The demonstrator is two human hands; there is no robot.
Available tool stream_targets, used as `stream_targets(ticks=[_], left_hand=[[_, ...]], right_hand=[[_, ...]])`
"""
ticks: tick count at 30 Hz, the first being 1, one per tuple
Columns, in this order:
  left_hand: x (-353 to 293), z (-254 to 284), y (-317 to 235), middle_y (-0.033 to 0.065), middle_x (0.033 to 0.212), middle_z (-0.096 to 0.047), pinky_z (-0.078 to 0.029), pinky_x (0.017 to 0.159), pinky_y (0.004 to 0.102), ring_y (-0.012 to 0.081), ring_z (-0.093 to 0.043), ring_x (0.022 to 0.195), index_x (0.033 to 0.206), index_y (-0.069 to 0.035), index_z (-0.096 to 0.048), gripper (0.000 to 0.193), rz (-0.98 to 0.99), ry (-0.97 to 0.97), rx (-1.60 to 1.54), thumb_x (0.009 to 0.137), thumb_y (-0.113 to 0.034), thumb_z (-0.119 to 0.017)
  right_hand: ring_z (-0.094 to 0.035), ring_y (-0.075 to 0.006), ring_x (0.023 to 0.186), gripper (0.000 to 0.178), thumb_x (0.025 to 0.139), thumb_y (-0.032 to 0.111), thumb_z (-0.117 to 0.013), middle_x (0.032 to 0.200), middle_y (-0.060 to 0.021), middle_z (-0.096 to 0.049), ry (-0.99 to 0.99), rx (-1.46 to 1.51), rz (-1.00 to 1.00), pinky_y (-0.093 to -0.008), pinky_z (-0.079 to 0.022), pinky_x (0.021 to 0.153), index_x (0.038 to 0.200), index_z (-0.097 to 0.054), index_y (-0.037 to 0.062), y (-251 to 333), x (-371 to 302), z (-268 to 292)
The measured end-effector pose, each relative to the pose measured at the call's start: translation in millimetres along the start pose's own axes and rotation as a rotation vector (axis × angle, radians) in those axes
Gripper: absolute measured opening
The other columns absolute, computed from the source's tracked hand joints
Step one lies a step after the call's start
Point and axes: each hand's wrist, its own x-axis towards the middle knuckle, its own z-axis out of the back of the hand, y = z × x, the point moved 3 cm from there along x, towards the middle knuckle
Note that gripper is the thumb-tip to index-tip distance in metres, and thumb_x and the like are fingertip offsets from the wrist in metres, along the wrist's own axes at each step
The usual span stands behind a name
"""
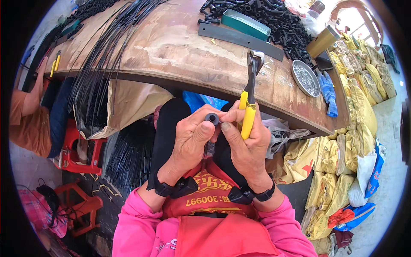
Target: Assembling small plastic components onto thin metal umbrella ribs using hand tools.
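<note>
My left hand (pixel 188 138) is closed around a small black tube-like part (pixel 212 118), its round end with a hole facing up. My right hand (pixel 248 147) grips yellow-handled pliers (pixel 248 112) against the palm. Their dark metal head points away from me, over the table's front edge. The right thumb and index finger pinch together right beside the black part; whatever lies between those tips is too small to make out. Both hands are close together above my lap, just short of the table.
The worn wooden table (pixel 171 47) carries heaped black parts (pixel 278 25), a green tray (pixel 246 25), a flat metal bar (pixel 239 40) and a round dish of small metal pieces (pixel 306 78). Long black strips (pixel 107 47) hang over its edge. Yellow sacks (pixel 338 171) stand right; another person sits left.
</note>
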Motion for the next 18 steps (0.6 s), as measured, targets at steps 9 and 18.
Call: stream_targets(ticks=[9, 18], left_hand=[[-1.1, 0.9, -0.2, 0.0036, 0.083, -0.053, -0.038, 0.058, 0.021, 0.007, -0.048, 0.066, 0.101, 0.004, -0.062, 0.053, 0.016, -0.02, 0.0, 0.093, -0.047, -0.049], [-2.9, 0.8, 1.3, 0.003, 0.081, -0.053, -0.037, 0.057, 0.0211, 0.0068, -0.047, 0.065, 0.101, 0.004, -0.061, 0.053, 0.011, -0.048, -0.012, 0.094, -0.047, -0.049]], right_hand=[[-0.058, -0.0124, 0.068, 0.006, 0.085, -0.003, -0.06, 0.095, -0.0078, -0.046, -0.007, -0.008, 0.009, -0.0247, -0.05, 0.055, 0.091, -0.057, -0.003, -0.7, -0.3, -2.0], [-0.058, -0.0115, 0.066, 0.005, 0.086, -0.002, -0.06, 0.094, -0.0059, -0.045, -0.031, 0.067, -0.049, -0.0238, -0.048, 0.057, 0.09, -0.057, -0.0035, -1.9, -2.2, -5.4]])
